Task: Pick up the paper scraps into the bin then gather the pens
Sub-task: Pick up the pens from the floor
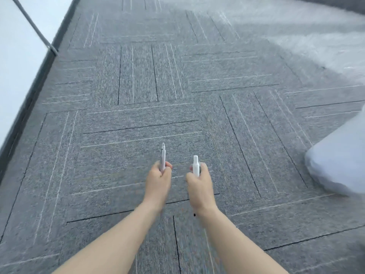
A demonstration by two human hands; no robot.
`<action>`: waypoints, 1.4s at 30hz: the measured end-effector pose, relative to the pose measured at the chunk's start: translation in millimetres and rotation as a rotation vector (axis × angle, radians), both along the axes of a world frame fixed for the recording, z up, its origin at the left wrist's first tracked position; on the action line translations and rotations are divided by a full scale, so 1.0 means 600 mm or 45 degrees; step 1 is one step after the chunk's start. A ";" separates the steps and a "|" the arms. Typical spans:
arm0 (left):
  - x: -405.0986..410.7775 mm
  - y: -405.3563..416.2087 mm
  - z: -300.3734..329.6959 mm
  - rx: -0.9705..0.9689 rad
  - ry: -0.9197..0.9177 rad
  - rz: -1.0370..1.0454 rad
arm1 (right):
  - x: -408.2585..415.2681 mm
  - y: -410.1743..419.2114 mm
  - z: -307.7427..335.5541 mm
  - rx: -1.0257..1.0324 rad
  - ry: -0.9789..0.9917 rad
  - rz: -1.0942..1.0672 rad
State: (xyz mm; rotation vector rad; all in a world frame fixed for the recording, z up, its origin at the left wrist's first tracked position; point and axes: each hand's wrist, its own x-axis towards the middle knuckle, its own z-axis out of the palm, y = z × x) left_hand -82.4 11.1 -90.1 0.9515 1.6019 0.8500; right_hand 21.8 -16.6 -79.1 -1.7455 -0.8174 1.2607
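My left hand is closed around a slim pale pink pen whose tip and clip point away from me. Just to its right, my right hand grips a white pen with its capped end sticking up past my fingers. Both hands are held out side by side over the grey carpet, a small gap between them. No paper scraps and no bin show in this view.
Grey carpet tiles with dark and light stripes cover the floor. A white wall with a dark skirting runs along the left. A pale, blurred rounded object sits at the right edge. Bright light washes the far right carpet.
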 end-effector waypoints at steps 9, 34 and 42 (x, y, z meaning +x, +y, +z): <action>0.285 0.036 0.397 0.136 -0.479 -0.341 | 0.202 0.047 0.351 0.466 0.043 -0.375; 0.948 -0.408 1.374 0.459 -1.253 -1.766 | 0.792 -0.442 1.339 1.238 -0.574 -1.641; 1.023 -0.586 1.345 0.367 -1.122 -1.914 | 0.862 -0.629 1.312 1.265 -0.526 -1.856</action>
